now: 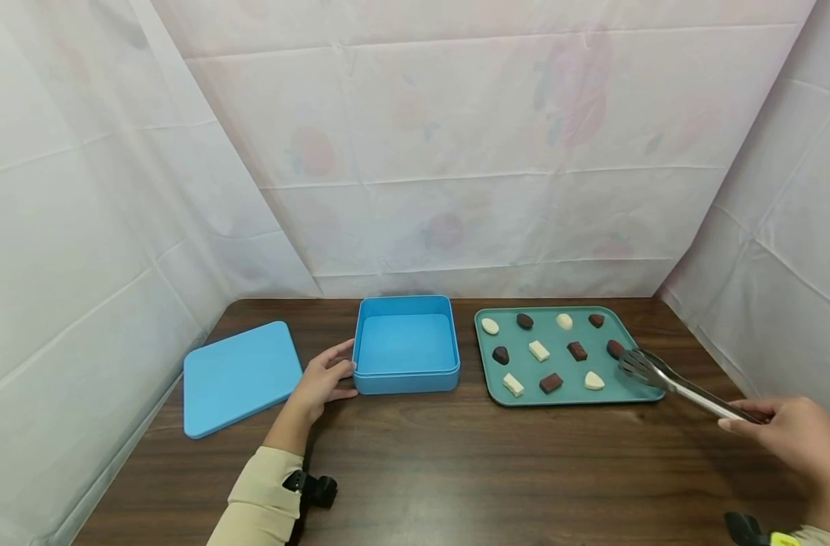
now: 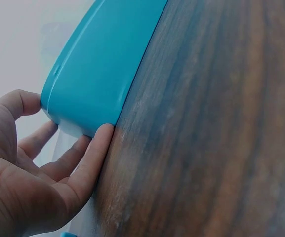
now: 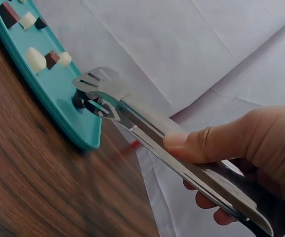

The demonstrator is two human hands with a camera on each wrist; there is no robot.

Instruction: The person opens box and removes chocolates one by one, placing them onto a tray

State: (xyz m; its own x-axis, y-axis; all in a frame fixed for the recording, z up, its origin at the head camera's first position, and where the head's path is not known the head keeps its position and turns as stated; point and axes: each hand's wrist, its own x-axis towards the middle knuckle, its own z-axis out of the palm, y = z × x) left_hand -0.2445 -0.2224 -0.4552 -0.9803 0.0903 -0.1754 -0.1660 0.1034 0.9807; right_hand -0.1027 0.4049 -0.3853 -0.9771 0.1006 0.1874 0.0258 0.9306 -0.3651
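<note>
My left hand (image 1: 324, 377) rests its fingertips against the left wall of an open blue square box (image 1: 406, 383). In the left wrist view, fairly straight fingers (image 2: 90, 153) touch the box's rounded corner. My right hand (image 1: 790, 432) grips metal tongs (image 1: 694, 393), thumb on one arm and fingers on the other. The slotted heads of the tongs stand around a dark brown chocolate (image 1: 615, 349) at the right end of a green tray (image 1: 633, 390); in the right wrist view the heads partly cover that dark piece (image 3: 78, 99).
Several white, brown and dark chocolates, among them a white bar (image 1: 539, 350) and a brown bar (image 1: 551, 382), lie in rows on the tray. A blue lid (image 1: 240, 379) lies left of the box on the wooden table (image 1: 415, 462). White cloth (image 1: 483, 152) hangs behind and at both sides.
</note>
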